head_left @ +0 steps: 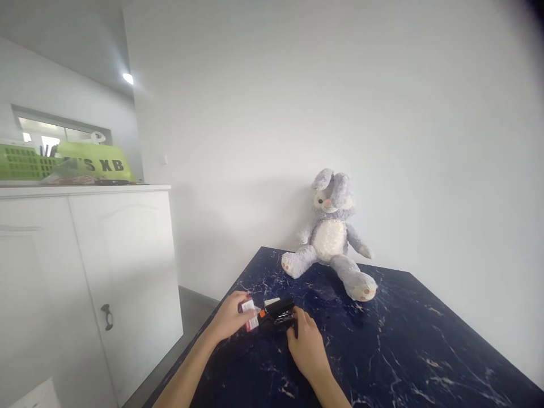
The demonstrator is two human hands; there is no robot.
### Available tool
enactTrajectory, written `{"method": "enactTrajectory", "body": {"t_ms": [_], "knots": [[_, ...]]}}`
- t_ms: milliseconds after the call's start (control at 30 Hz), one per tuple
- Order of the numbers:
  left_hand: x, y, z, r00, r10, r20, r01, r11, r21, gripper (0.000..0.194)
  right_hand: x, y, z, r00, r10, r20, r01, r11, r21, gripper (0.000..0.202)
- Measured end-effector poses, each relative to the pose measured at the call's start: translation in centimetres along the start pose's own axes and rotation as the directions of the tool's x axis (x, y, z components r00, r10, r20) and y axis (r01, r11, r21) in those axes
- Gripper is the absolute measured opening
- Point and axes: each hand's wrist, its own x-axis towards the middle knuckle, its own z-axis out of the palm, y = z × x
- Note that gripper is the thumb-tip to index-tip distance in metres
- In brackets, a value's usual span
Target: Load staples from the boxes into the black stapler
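A small white and red box (250, 315) is held between the fingers of my left hand (232, 317), over the left part of the dark blue marbled table (382, 351). Just right of the box lies a black stapler (278, 309) with an orange part at its left end. My right hand (306, 343) has its thumb and fingers closed around the stapler's right end. Behind the stapler a pale flat piece (272, 302) shows, partly covered by it.
A grey plush rabbit (330, 238) sits at the table's back against the white wall. At the left stands a white cabinet (127, 272) with a green basket (25, 162) and a yellow-green bag (96, 158) on top.
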Motion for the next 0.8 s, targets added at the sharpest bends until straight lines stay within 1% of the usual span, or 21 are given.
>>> {"method": "enactTrajectory", "body": {"t_ms": [100,233,400,433,467,567,633,700,800], "knots": [[0.8,-0.5,0.3,0.989,-0.067,-0.131,0.063,0.997,-0.035,0.037,0.1,-0.1,0.0,1.0,0.001,0.006,-0.001,1.0,-0.008,0.046],[1.4,-1.4,0.4,0.947,-0.187,-0.263,0.186,0.982,-0.029,0.036,0.1,0.0,0.1,1.0,-0.001,0.006,0.001,1.0,-0.013,0.047],[1.5,-2.8,-0.3,0.862,-0.302,-0.407,0.364,0.928,0.082,0.034,0.0,0.0,0.0,1.0,0.004,0.013,-0.004,1.0,-0.023,0.046],[1.4,-3.0,-0.3,0.856,-0.311,-0.414,0.39,0.913,0.121,0.032,0.0,0.0,0.0,1.0,0.006,0.016,-0.005,1.0,-0.024,0.046],[1.3,-3.2,-0.2,0.858,-0.31,-0.41,0.405,0.899,0.167,0.03,0.0,0.1,0.0,1.0,0.006,0.017,-0.006,1.0,-0.025,0.047],[0.9,-3.4,0.2,0.893,-0.253,-0.374,0.379,0.87,0.316,0.018,0.1,0.2,0.2,1.0,0.005,0.016,-0.004,1.0,-0.024,0.046],[0.7,-3.2,0.7,0.916,-0.185,-0.355,0.325,0.862,0.389,0.018,0.1,0.3,0.3,1.0,0.006,0.015,-0.006,1.0,-0.021,0.046],[0.5,-2.8,1.1,0.944,-0.101,-0.313,0.237,0.869,0.434,0.025,0.1,0.4,0.4,1.0,0.005,0.014,-0.004,1.0,-0.016,0.046],[0.3,-2.1,1.9,0.984,0.048,-0.174,0.038,0.886,0.462,0.032,0.1,0.3,0.4,1.0,-0.001,0.008,0.002,1.0,-0.012,0.046]]}}
